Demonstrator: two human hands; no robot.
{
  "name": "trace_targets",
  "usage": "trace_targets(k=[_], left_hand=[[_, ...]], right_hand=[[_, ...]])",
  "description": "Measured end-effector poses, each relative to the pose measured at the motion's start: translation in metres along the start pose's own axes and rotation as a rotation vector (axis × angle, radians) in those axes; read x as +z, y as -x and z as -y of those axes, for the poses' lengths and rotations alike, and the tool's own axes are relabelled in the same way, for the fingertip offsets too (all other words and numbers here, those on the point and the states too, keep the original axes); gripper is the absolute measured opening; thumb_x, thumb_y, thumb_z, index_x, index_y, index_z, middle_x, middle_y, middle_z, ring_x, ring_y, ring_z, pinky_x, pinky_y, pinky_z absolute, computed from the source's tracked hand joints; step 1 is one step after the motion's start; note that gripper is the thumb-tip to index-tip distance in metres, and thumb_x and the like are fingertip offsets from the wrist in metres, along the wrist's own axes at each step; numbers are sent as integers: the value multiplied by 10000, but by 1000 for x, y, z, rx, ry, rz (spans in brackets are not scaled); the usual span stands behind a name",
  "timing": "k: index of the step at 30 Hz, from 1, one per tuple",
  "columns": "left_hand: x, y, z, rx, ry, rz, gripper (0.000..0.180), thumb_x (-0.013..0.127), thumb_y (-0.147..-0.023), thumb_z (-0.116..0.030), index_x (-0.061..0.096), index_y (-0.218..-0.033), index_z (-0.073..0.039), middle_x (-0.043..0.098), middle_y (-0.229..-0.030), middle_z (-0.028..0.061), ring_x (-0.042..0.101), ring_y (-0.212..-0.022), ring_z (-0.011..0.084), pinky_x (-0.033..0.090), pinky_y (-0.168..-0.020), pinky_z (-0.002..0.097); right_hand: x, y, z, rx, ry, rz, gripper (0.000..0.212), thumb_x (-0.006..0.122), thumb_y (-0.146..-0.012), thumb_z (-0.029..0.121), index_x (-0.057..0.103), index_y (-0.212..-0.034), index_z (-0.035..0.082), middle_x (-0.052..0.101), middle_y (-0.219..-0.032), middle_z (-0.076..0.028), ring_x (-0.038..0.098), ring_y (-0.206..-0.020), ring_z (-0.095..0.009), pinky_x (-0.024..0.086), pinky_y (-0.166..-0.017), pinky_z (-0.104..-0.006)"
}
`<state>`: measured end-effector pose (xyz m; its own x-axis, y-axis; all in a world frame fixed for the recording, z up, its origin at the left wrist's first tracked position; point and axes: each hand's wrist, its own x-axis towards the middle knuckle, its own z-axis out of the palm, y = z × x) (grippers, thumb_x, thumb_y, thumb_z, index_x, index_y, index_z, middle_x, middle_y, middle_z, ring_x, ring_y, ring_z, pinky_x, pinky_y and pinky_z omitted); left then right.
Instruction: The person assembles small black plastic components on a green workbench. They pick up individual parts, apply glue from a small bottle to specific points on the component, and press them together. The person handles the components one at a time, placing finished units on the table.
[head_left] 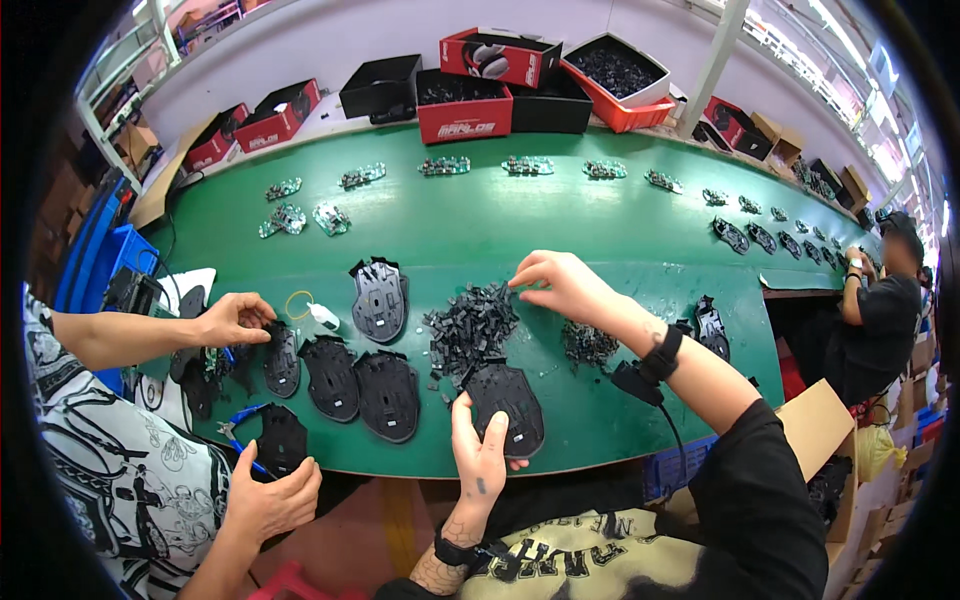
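head: left fingers [494, 434] clasp black shell [514, 404]; right fingers [537, 271], slightly parted, beside heap [470, 332].

A row of green circuit boards [527, 166] curves across the upper middle. Above it, a red box [465, 120] stands near an orange tray [642, 118]. A yellow bag [880, 452] shows at lower right; a white bottle [323, 317] lies left of centre.

The table [620, 225] is coloured green, a tone echoed by the circuit boards [527, 166], while the held shell [515, 410] and small parts [468, 330] are seen in black. A white shirt [120, 480] is patterned in black; a black top [590, 550] is printed in pale yellow.
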<state>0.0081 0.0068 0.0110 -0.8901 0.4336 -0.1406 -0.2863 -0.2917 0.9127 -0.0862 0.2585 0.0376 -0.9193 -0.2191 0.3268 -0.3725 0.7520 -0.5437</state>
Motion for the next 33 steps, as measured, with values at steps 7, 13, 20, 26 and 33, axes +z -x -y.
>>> trace_targets(k=[7,13,20,26,33], left_hand=[[-5,2,3,40,16,8,416,507,-937,-149,320,-1290,-33,611,-814,85,562,-481,105,454,-386,209],[-2,0,2,41,-22,2,405,502,-939,-153,324,-1283,-31,610,-817,89,561,-491,97,457,-393,205],[1,3,4,65,7,-40,417,496,-940,-125,300,-1293,-21,611,-849,97,588,-541,119,488,-436,225],[8,1,6,64,-53,-33,504,512,-922,-79,224,-1326,9,594,-946,127,623,-674,149,528,-574,263],[19,-7,22,303,-211,-84,620,516,-899,-39,136,-1382,43,466,-1195,174,546,-1022,208,477,-854,316]], right_hand=[[13,-12,-9,60,-9,68,145,673,-766,129,693,-881,42,608,-883,-124,606,-844,-305,497,-773,-370],[21,-16,-15,-111,284,8,122,581,-815,131,522,-817,24,566,-843,-137,577,-820,-335,483,-733,-411],[-10,18,48,458,-73,150,188,617,-785,93,664,-918,-32,674,-755,-132,667,-702,-200,524,-658,-310],[6,76,89,690,-755,-39,177,642,-820,72,676,-936,-58,694,-820,-89,669,-708,-125,542,-674,-253],[43,92,124,371,-155,-370,154,676,-763,23,676,-917,29,630,-808,-74,593,-664,-158,486,-599,-268]])
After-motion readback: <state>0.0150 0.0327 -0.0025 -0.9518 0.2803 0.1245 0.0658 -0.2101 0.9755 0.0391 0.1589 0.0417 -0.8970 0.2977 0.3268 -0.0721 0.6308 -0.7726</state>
